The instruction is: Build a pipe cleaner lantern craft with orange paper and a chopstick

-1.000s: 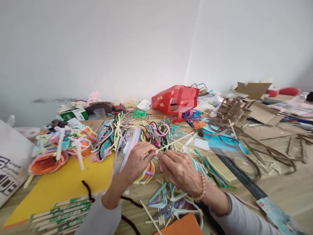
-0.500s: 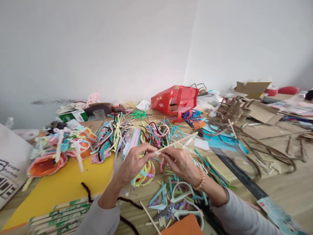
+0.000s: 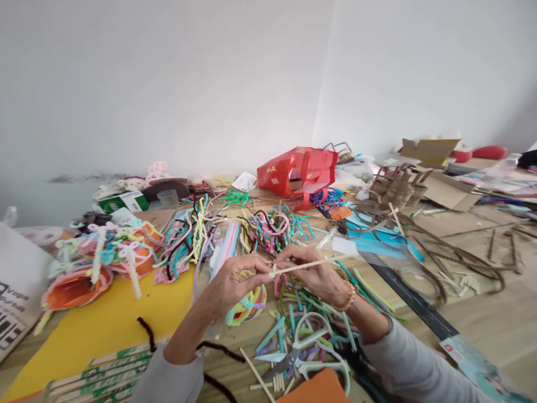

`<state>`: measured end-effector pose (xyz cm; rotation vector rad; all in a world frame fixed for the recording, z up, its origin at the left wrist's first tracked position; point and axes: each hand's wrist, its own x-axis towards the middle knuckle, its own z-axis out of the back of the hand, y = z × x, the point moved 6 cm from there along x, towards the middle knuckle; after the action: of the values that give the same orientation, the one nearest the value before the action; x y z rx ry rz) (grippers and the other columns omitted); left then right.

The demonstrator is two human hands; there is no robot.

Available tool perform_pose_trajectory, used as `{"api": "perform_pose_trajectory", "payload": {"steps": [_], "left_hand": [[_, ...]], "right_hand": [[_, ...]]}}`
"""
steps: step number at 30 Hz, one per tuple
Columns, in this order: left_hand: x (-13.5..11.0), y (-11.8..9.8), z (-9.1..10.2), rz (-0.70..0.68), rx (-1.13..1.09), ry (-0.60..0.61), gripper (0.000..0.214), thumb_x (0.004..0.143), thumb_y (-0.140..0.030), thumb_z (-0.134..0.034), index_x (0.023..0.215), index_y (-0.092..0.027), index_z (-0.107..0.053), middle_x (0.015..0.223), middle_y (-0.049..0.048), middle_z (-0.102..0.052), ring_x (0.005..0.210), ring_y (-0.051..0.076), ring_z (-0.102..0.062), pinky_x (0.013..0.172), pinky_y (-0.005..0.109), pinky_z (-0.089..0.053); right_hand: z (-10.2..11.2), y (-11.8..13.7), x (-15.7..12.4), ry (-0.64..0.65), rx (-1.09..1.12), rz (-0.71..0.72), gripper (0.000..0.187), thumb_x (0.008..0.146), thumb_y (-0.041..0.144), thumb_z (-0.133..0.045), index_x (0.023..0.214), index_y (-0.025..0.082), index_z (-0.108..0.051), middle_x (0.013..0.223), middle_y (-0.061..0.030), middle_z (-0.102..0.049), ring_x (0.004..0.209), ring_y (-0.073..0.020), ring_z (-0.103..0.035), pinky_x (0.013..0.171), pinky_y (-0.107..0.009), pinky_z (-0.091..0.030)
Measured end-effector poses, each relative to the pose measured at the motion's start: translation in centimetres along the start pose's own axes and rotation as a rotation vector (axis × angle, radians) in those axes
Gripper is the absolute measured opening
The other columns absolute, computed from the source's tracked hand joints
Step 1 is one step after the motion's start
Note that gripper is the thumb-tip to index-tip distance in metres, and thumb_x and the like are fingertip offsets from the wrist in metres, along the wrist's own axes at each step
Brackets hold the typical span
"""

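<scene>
My left hand (image 3: 237, 282) pinches one end of a thin pale stick (image 3: 304, 265) between thumb and forefinger. A small whitish bit shows at that end, too small to make out. My right hand (image 3: 316, 274) is curled close beside it, fingertips meeting the same end, while the stick crosses in front of its fingers and points right. Just below the hands sits a small ball-like piece (image 3: 245, 308) bound with colourful fuzzy stems. White-handled scissors (image 3: 300, 358) lie open nearer to me, among short cut stems (image 3: 277, 333).
A yellow sheet (image 3: 96, 330) lies left, with orange fuzzy-trimmed pieces (image 3: 79, 285) at its top edge. Bundles of coloured pipe cleaners (image 3: 188, 235), a red bag (image 3: 293, 173) and brown woven baskets (image 3: 398, 187) stand farther back. An orange sheet (image 3: 314, 389) lies at the front.
The stick has swung from slanting up and away to nearly level, its free end coming lower and nearer. My right hand's fingers have shifted to behind the stick. The view has moved slightly.
</scene>
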<state>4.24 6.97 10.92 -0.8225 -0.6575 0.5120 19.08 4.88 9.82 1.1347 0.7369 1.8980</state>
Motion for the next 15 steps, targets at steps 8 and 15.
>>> {"api": "perform_pose_trajectory", "payload": {"steps": [8,15], "left_hand": [[-0.1,0.4,-0.6,0.026,-0.044,0.084,0.015,0.084,-0.028,-0.064,0.078,-0.017,-0.072,0.082,0.0038,-0.068,0.081,0.017,-0.063,0.078,0.028,-0.045],[-0.2,0.1,-1.4,0.081,-0.07,0.177,0.016,0.082,-0.027,-0.065,0.071,-0.017,-0.071,0.08,0.0032,-0.065,0.083,0.018,-0.06,0.08,0.028,-0.044]], "right_hand": [[-0.5,-0.5,-0.1,0.172,0.197,-0.062,0.028,0.086,0.044,-0.061,0.082,0.017,-0.064,0.083,-0.0023,-0.062,0.071,-0.0136,-0.061,0.063,-0.025,-0.049],[-0.6,1.2,-0.3,0.313,0.064,0.057,0.026,0.092,0.039,-0.055,0.085,0.015,-0.066,0.088,-0.0038,-0.064,0.083,-0.0151,-0.059,0.076,-0.026,-0.046]]}}
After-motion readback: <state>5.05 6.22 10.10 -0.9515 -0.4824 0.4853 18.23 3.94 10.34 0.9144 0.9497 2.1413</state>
